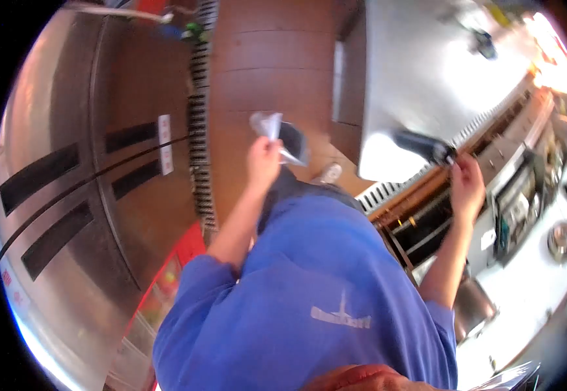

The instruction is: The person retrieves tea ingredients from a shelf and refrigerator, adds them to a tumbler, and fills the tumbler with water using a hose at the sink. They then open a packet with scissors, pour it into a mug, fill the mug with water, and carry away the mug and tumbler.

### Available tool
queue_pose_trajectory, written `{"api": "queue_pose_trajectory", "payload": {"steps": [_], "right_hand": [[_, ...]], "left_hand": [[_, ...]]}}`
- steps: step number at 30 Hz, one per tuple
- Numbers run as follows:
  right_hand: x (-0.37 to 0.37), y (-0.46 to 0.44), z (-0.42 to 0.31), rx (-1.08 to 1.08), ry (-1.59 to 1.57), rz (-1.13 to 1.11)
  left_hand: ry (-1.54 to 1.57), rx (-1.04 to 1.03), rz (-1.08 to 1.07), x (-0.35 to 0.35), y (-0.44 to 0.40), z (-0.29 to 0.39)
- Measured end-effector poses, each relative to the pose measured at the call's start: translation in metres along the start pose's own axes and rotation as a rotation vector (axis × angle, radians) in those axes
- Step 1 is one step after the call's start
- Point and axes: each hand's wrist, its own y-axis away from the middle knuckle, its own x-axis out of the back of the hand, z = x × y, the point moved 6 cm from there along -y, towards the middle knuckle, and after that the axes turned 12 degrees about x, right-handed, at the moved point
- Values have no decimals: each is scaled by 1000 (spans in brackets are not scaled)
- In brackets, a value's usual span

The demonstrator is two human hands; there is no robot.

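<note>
Above the brown floor [267,58], the left hand [265,156] is nearly closed, with its fingers pinched on a thin, see-through sheet [269,125]. A dark flat part shows just beside the fingers, but I cannot tell if it is inside the sheet or behind it. The right hand [467,179] is over by the corner of the shiny metal table [414,85]. Its fingers are bent and look closed on one end of a long dark thing [420,144]. The rest of that thing reaches over the table's corner. It is too blurry to name.

So both things look picked up, and I see neither one put away. How much is left to do, I cannot tell.

Next to the right arm there is a long open box [518,202] with a jumble of small things in it, too blurry to name. A round metal bowl [562,238] sits on the white top [521,293], and I cannot tell what is in it. A shiny metal pot [476,305] is by the right elbow, and its inside is hidden. Low on the left side is a case with a red edge [189,246], with colored things showing in it, too blurry to name.
</note>
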Motion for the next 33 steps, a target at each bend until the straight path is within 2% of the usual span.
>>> {"api": "queue_pose_trajectory", "payload": {"steps": [2, 3, 4, 5, 6, 8, 9, 10, 11, 14, 16, 18, 20, 22, 24, 27, 30, 31, 33], "right_hand": [[-10, -1, 0, -47, -31, -33], [-13, 3, 11, -22, -94, 57], [-10, 6, 2, -117, 20, 50], [-7, 14, 5, -119, 17, 67], [-10, 11, -27, -236, 92, 83], [-4, 25, -27, -329, 204, 216], [1, 36, -22, -395, 290, 175], [1, 41, -33, -342, 291, 225], [-7, 38, -66, -457, 391, 193], [-24, 54, -91, -471, 327, 96], [-61, 53, -116, -387, 216, -112], [-98, 47, -141, -436, 189, -227], [-127, 59, -140, -566, 32, -306], [-145, 62, -146, -579, -65, -357], [-146, 81, -133, -537, -57, -403], [-146, 109, -121, -795, -158, -440], [-145, 123, -118, -919, -186, -465], [-141, 133, -107, -852, -104, -566], [-145, 140, -105, -889, -100, -537]], "left_hand": [[-25, 11, -25, 5, -34, -6], [-6, 51, -38, 9, -45, 2], [-33, 7, -29, 11, -66, -5], [67, 90, -104, 13, -77, -8], [44, 68, -117, 19, -98, -10], [59, 154, -197, 27, -129, -15], [45, 189, -211, 31, -145, -24], [31, 222, -228, 33, -159, -32], [12, 220, -241, 41, -170, -29], [-75, 228, -182, 55, -188, -23], [-83, 254, -181, 58, -203, -34], [80, 367, -160, 64, -218, -54], [91, 397, -143, 74, -236, -75], [137, 437, -83, 82, -249, -108], [141, 489, -93, 93, -255, -106], [164, 521, -79, 107, -256, -109], [119, 544, -61, 115, -258, -111], [129, 558, -73, 116, -259, -115], [90, 585, -84, 118, -262, -113]]}}
